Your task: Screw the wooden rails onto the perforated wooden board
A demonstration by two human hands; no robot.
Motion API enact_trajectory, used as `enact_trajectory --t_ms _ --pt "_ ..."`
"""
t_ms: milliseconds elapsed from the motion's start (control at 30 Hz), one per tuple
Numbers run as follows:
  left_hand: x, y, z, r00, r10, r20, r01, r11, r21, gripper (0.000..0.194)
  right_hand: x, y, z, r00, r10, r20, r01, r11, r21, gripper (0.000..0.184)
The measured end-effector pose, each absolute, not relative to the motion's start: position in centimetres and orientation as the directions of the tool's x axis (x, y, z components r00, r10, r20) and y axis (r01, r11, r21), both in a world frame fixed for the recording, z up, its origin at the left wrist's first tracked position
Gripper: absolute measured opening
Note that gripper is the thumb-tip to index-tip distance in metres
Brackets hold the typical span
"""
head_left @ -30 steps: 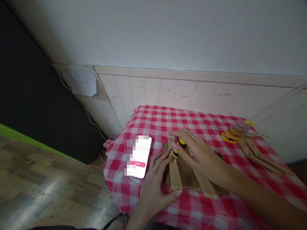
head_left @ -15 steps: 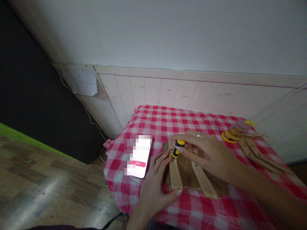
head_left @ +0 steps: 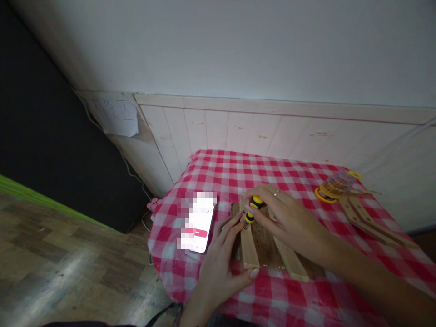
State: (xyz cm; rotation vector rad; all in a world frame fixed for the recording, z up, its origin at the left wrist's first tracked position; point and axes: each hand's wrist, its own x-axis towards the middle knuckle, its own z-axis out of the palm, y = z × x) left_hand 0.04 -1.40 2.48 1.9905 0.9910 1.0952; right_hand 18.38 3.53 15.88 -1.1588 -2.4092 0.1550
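Right hand (head_left: pixel 289 222) around a bulbous yellow-black screwdriver (head_left: pixel 255 208) over wooden slats (head_left: pixel 248 247)

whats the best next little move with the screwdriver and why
Probably give the yellow-and-black screwdriver a small turn with the right hand, since its tip sits down on the upper end of the pale wooden slat, and the left hand lies right beside that slat, ready to steady it.

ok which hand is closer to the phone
Left. The left hand sits right beside the phone, off its lower right side. The right hand is farther away, beyond the wooden slat, holding a yellow-and-black screwdriver.
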Motion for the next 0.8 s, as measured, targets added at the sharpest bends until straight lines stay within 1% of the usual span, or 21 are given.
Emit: enact_trajectory --t_ms 133,233,333,467,600,667,800 --pt "0.05 -1.39 2.60 0.366 0.843 0.395 0.298 -0.508 0.808 0.069 18.60 3.22 16.39 -0.525 0.798 0.297 0.698 0.603 -0.386 0.023" --pt "0.05 -1.38 2.56 0.369 0.841 0.397 0.297 -0.511 0.807 0.070 18.64 3.13 16.63 -0.559 0.775 0.296 0.671 0.632 -0.388 0.026" --pt "0.05 -1.37 2.46 0.369 0.845 0.387 0.304 -0.504 0.809 0.070 18.46 3.19 16.54 -0.575 0.752 0.323 0.652 0.659 -0.375 0.020" --pt "0.06 -1.40 2.37 0.362 0.848 0.388 0.307 -0.501 0.809 0.069 18.12 3.48 16.08 -0.527 0.782 0.332 0.649 0.623 -0.437 0.008" --pt "0.05 -1.40 2.48 0.364 0.844 0.395 0.303 -0.508 0.807 0.070 18.07 3.76 15.85 -0.509 0.797 0.324 0.631 0.602 -0.489 0.008" --pt "0.05 -1.37 2.54 0.370 0.842 0.391 0.299 -0.507 0.808 0.070 18.18 3.77 15.88 -0.505 0.796 0.333 0.630 0.604 -0.488 0.012" --pt "0.11 -1.30 2.46 0.366 0.844 0.393 0.301 -0.506 0.808 0.069 18.39 3.55 16.06 -0.530 0.761 0.374 0.627 0.649 -0.432 0.020"
